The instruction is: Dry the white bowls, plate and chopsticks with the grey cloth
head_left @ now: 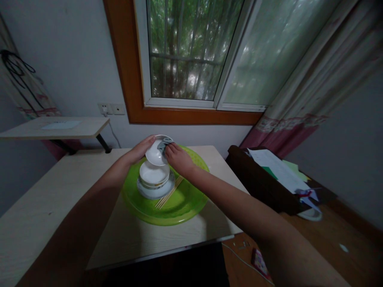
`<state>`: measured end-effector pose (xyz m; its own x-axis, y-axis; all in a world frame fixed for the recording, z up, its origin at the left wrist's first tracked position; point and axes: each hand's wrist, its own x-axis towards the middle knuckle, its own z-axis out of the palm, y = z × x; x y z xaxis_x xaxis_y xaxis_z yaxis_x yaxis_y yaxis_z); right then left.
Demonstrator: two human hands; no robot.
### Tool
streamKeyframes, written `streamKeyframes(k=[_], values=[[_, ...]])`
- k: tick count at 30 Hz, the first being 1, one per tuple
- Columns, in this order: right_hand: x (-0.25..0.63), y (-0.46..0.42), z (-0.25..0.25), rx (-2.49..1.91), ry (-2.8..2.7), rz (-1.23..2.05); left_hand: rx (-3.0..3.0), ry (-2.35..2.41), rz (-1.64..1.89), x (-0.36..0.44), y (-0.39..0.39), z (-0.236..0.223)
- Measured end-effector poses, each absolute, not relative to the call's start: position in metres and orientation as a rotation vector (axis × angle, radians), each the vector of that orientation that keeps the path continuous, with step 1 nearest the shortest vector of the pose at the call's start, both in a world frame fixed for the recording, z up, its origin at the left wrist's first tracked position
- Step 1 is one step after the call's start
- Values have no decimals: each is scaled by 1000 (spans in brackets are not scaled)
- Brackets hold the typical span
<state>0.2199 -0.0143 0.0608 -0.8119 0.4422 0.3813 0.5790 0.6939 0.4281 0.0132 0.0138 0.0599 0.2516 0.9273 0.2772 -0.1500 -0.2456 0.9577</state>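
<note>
My left hand (144, 146) grips the left rim of a white bowl (154, 154), which is tilted with its inside facing me. A grey-blue cloth (163, 145) is bunched under the fingers of my right hand (178, 158) and pressed against the inside of that bowl. Just below, a small stack of white bowls (154, 174) rests on a pale plate (156, 193) with a patterned rim. Several light wooden chopsticks (169, 193) lie slantwise beside the plate. All of these stand on or above a large round green tray (182, 215).
The tray sits on a pale wooden desk (113, 239). A raised shelf (86, 124) stands at the left. Behind are a window sill (191, 116) and wall sockets (111, 109). To the right, a dark brown piece of furniture (257, 183) carries papers (278, 171). A cable (239, 259) runs across the floor.
</note>
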Motion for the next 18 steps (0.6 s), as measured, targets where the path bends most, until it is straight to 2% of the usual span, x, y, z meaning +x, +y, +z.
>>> streamKeyframes(k=[6, 13, 16, 18], values=[[192, -37, 59, -1147, -2593, -311, 1405, 855, 1424, 19, 17, 41], [175, -12, 63, -899, -2412, 607, 1351, 849, 1537, 21, 9, 38], [174, -3, 55, -764, -2328, 823, 1303, 805, 1496, 22, 7, 38], [177, -1, 50, -718, -2313, 850, 1296, 784, 1493, 21, 7, 39]])
